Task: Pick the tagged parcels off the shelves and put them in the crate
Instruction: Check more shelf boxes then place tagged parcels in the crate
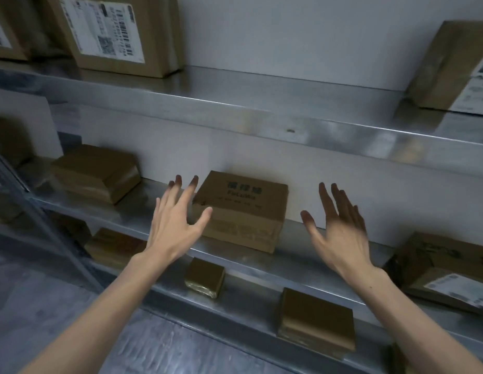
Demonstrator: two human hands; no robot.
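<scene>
Metal shelves point(262, 114): three steel tiers fill the view. The steel looks slick, so a box that is shoved instead of squeezed could skate toward the back wall point(289, 36) at 12 o'clock.
Middle shelf point(143, 211): carries the target at dead centre. The tier overhead hangs low, so a steep lift might knock the box against its lip.
Printed parcel point(243, 211): no white tag shows on its visible faces, so it may be the wrong pick. A labelled box point(111, 31) sits at 11 o'clock and a labelled carton point(450, 271) at 4 o'clock. The parcel lies flat on the middle shelf near the front edge, between both hands. Its printed face is up and the lettering reads upright to the wearer. Its long axis runs along the shelf, roughly 9 to 3 o'clock, with the right end dipping toward 4.
Right grip point(340, 228): at the parcel's 3 o'clock, blurred and holding nothing. The fingers are spread, the palm faces inward, and it is clear of the box end. If it lands later than the other, the box would likely swivel.
Left grip point(177, 220): at the parcel's 9 o'clock, fingers splayed and holding nothing. The thumb overlaps the near corner, but contact cannot be told.
Small taped parcel point(204, 278): on the lower tier at 6 o'clock, where a fumbled box would probably land.
Crate: not in view.
</scene>
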